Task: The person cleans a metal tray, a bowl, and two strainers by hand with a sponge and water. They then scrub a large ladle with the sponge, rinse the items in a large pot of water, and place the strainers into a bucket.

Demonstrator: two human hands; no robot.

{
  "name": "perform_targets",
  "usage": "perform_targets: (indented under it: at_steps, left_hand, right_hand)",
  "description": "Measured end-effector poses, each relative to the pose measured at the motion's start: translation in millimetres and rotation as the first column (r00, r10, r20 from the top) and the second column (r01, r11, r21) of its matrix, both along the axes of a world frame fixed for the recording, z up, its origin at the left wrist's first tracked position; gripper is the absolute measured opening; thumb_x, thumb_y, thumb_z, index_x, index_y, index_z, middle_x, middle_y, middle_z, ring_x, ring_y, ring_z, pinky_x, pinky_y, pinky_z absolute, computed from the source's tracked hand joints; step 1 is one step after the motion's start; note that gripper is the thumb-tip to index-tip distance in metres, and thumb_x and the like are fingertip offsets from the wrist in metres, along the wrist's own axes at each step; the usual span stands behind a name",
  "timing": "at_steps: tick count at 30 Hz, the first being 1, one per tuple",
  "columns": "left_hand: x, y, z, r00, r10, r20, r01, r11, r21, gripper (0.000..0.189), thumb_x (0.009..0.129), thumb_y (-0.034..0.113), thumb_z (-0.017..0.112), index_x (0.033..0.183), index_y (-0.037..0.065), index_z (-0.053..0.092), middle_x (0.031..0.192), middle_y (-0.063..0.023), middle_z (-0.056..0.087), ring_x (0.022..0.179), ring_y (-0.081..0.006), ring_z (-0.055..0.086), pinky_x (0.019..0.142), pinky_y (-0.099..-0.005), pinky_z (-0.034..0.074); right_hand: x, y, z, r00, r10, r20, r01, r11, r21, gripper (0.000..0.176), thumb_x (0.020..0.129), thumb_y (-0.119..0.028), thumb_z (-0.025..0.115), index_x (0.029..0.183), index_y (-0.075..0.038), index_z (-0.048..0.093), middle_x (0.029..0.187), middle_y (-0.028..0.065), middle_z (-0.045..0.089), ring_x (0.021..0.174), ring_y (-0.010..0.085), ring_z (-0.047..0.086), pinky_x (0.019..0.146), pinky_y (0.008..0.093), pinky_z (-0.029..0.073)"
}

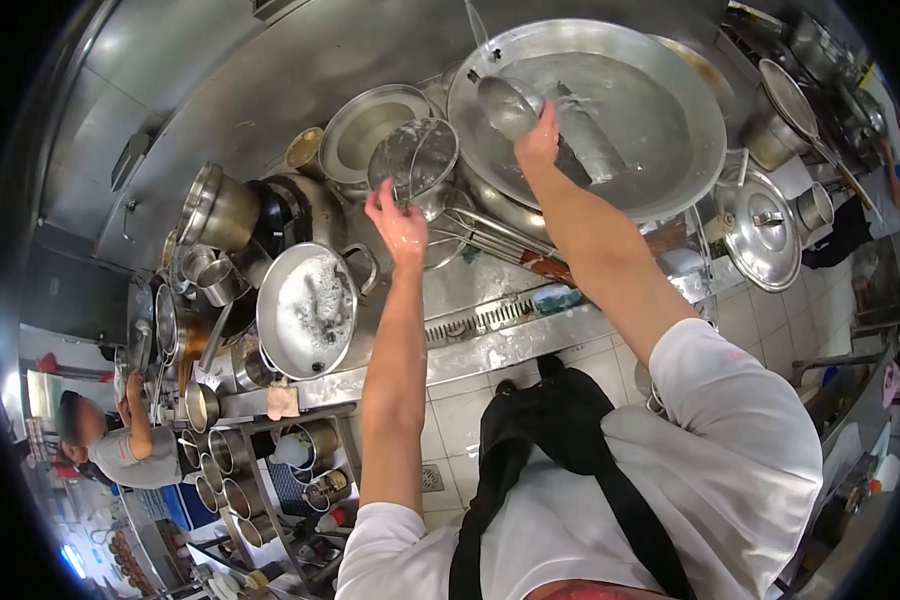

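My right hand (539,140) is closed on the rim of a rounded metal bowl (510,106), tilted under a stream of water (478,32). Below it is a wide metal basin (705,150) of water, with a long metal piece (592,145) partly under the surface. The fingers of my left hand (400,222) are closed at the near edge of a round metal strainer (413,158) with a dark, see-through face. Right behind it stands a round metal pan (332,135) with cloudy liquid.
A two-handled pot (270,318) with suds stands on the left of the steel counter. Long-handled utensils (505,240) lie at the middle, and a lid (763,222) leans at right. Stacked pots (215,205) crowd the far left. Another person (140,450) works beyond the left end.
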State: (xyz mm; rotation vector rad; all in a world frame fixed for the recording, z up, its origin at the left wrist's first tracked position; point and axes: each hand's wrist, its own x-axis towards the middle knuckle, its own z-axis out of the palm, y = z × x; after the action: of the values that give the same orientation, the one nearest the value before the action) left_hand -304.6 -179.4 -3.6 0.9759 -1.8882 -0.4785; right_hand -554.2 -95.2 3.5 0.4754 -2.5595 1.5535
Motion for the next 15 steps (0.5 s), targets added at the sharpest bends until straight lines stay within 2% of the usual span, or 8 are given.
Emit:
perform_targets:
  at_steps: [1,3,4,7,9,12,13,15]
  left_hand:
    - [3.7,6.3,-8.4,0.993,-0.049,-0.109,0.065,0.986,0.152,0.063,0.073,-0.004,0.065,0.132,0.016,0.057,0.133,-0.0216,0.037,0.106,-0.0340,0.057,0.086,-0.0382,0.051]
    - [5.9,14.1,-10.2,0.993,-0.037,-0.110,0.054,0.987,0.152,0.062,0.072,-0.001,0.067,0.131,0.016,0.058,0.134,-0.0200,0.038,0.106,-0.0338,0.057,0.085,-0.0392,0.051]
    - [5.3,17.9,-9.7,0.993,-0.013,-0.113,0.030,0.988,0.151,0.060,0.072,0.001,0.070,0.129,0.016,0.060,0.134,-0.0184,0.038,0.105,-0.0336,0.056,0.084,-0.0401,0.052]
    - [4.4,30.0,-6.9,0.999,0.053,-0.009,-0.053,0.998,0.028,0.057,0.072,0.005,0.074,0.126,0.018,0.064,0.134,-0.0138,0.040,0.102,-0.0326,0.059,0.079,-0.0409,0.053]
    - [2.2,34.4,-10.6,0.995,0.096,0.000,-0.096,0.995,-0.009,0.054,0.072,0.005,0.075,0.123,0.019,0.065,0.133,-0.0133,0.041,0.101,-0.0333,0.060,0.079,-0.0421,0.053]
    - [-1.3,45.7,-8.3,0.989,0.138,-0.061,-0.138,0.990,0.011,0.054,0.072,0.002,0.073,0.123,0.019,0.065,0.133,-0.0135,0.041,0.099,-0.0338,0.060,0.078,-0.0427,0.052]
    - [-1.4,48.9,-7.0,0.987,0.144,-0.065,-0.142,0.989,0.036,0.054,0.073,0.000,0.071,0.123,0.018,0.065,0.133,-0.0143,0.041,0.094,-0.0341,0.061,0.076,-0.0419,0.052]
    - [0.5,48.3,-15.9,0.984,0.157,-0.084,-0.160,0.987,-0.029,0.055,0.072,-0.001,0.071,0.124,0.018,0.065,0.133,-0.0152,0.040,0.093,-0.0344,0.061,0.075,-0.0417,0.052]
  right_hand:
    - [-17.1,-12.4,-10.0,0.997,0.002,0.083,0.002,0.999,-0.053,0.076,0.080,0.003,0.056,0.149,-0.021,0.034,0.146,0.0249,0.040,0.113,0.0458,0.058,0.091,0.0478,0.052]
    - [-32.9,-25.0,-11.4,0.890,0.150,0.431,0.061,0.898,-0.436,0.052,0.088,0.000,0.052,0.139,-0.005,0.044,0.130,0.0230,0.056,0.109,0.0402,0.063,0.082,0.0526,0.059]
    - [-40.7,-32.7,-17.8,0.895,0.146,0.422,0.059,0.897,-0.437,0.052,0.088,0.000,0.052,0.139,-0.005,0.044,0.130,0.0230,0.056,0.109,0.0402,0.063,0.082,0.0526,0.059]
    - [-66.8,-66.6,-47.3,0.732,0.565,0.381,-0.319,0.778,-0.540,0.052,0.089,-0.013,0.062,0.136,-0.002,0.041,0.134,0.0192,0.052,0.117,0.0300,0.059,0.100,0.0424,0.048]
    - [-13.2,-60.6,18.3,0.373,0.756,0.538,0.161,0.519,-0.840,0.050,0.095,-0.016,0.056,0.140,-0.002,0.038,0.140,0.0157,0.049,0.118,0.0290,0.058,0.102,0.0426,0.047]
    - [27.3,-73.7,37.1,0.385,0.787,0.482,0.215,0.431,-0.876,0.050,0.097,-0.015,0.053,0.142,-0.004,0.035,0.144,0.0149,0.044,0.118,0.0282,0.057,0.102,0.0421,0.047]
    - [39.4,-93.7,35.6,0.531,0.595,0.603,0.143,0.638,-0.756,0.047,0.096,-0.018,0.056,0.138,-0.004,0.043,0.136,0.0160,0.052,0.117,0.0286,0.058,0.101,0.0401,0.047]
    - [52.5,-116.5,32.5,0.552,0.609,0.569,0.194,0.570,-0.798,0.041,0.094,-0.010,0.051,0.134,-0.009,0.047,0.128,0.0142,0.057,0.110,0.0320,0.061,0.089,0.0464,0.050]
